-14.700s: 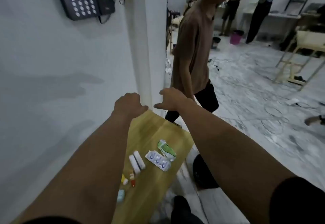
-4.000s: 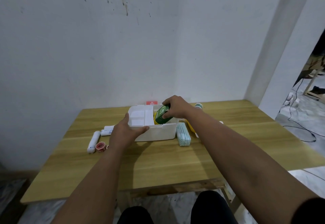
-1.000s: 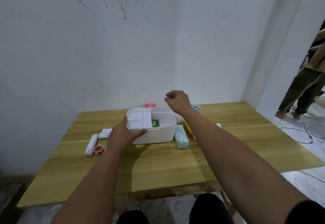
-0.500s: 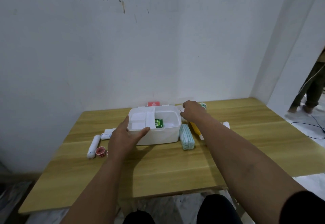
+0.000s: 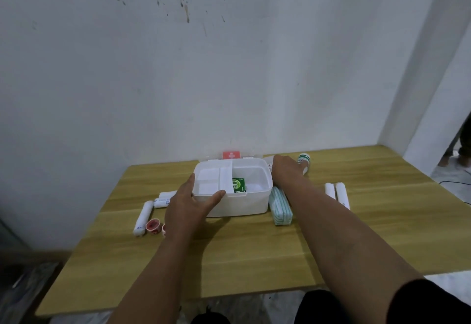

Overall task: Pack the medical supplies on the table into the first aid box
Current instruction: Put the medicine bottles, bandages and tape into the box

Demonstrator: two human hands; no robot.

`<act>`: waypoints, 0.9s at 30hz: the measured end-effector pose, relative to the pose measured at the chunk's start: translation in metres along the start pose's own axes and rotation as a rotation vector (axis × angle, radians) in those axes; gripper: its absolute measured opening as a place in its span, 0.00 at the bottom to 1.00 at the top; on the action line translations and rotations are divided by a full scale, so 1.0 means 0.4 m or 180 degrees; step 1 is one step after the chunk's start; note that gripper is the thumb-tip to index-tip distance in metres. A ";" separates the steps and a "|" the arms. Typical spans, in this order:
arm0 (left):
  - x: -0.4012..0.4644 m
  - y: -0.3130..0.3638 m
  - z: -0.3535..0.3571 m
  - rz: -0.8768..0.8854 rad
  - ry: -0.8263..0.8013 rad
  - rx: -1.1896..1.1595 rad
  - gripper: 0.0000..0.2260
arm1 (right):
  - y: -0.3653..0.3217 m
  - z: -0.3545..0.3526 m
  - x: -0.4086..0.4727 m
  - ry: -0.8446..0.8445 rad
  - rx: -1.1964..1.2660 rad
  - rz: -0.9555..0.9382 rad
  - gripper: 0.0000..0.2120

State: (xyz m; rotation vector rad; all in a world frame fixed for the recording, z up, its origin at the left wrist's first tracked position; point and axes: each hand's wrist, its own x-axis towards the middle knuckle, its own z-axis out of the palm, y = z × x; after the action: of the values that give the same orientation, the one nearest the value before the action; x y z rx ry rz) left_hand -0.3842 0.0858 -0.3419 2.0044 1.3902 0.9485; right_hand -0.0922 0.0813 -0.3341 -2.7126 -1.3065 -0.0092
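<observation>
Box sits open near the back middle of my table, white, with a divided tray over its left part and a green carton lying down in the deeper right part. My left hand is spread against the box's front left corner, thumb hooked over the near rim, fingers along the left wall. My right hand reaches past the box's right back corner, knuckles up; I cannot tell whether it has closed on anything beneath it. Just beyond it stands a green-striped bottle. A striped pouch lies touching the box's right side, and two white rolls lie farther right. Left of the box are white tubes and a red tape roll.
</observation>
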 end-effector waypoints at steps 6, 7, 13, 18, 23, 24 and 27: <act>0.004 0.004 -0.013 0.0106 -0.0078 -0.0086 0.47 | 0.027 -0.060 -0.007 0.0389 0.0639 -0.0107 0.06; 0.003 0.007 -0.015 0.0118 -0.0087 -0.0122 0.47 | 0.035 -0.085 -0.008 0.0419 0.0753 -0.0131 0.05; 0.009 0.009 -0.019 -0.0015 -0.0183 -0.0143 0.52 | 0.038 -0.225 -0.031 0.0274 0.1239 -0.0502 0.20; 0.015 0.011 -0.016 -0.0080 -0.0236 -0.0052 0.52 | -0.012 -0.298 -0.093 -0.0481 0.1138 -0.1228 0.22; 0.013 0.018 -0.016 -0.0153 -0.0264 -0.0058 0.51 | -0.054 -0.293 -0.133 -0.1171 0.0770 -0.1310 0.20; 0.012 0.019 -0.017 -0.0162 -0.0275 -0.0057 0.51 | -0.061 -0.283 -0.134 -0.1165 0.0713 -0.1321 0.20; 0.010 0.020 -0.019 -0.0180 -0.0313 -0.0076 0.51 | -0.082 -0.249 -0.135 -0.1073 0.0553 -0.1355 0.21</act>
State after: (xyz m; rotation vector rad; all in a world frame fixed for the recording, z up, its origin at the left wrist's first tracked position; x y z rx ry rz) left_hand -0.3845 0.0872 -0.3302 1.9566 1.3682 0.8270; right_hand -0.1463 0.0475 -0.2350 -2.3108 -1.8550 0.5123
